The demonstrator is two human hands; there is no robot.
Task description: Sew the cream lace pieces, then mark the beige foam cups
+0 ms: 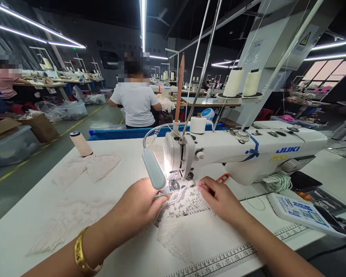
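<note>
A white floral lace piece with a scalloped edge (190, 203) lies under the needle area of a white sewing machine with blue JUKI lettering (219, 152), its near part spread on the white tabletop (127, 254). The left hand (144, 200), a gold bangle (79, 252) at its wrist, grasps the lace's left edge between thumb and forefinger. The right hand (217, 196) pinches the right edge, thumb and forefinger together; its other fingers are curled. A grey elongated lamp head (153, 169) hangs just over the left fingers, lighting the stitching area. Beyond the right hand lies an orange-handled tool (223, 177), partly hidden. Pale, thin fabric pieces (75, 223) lie to the left, near a peach thread spool (80, 144). A printed ruler strip (219, 266) runs along the near edge. Ahead, a person in a white T-shirt (137, 102) sits facing away
</note>
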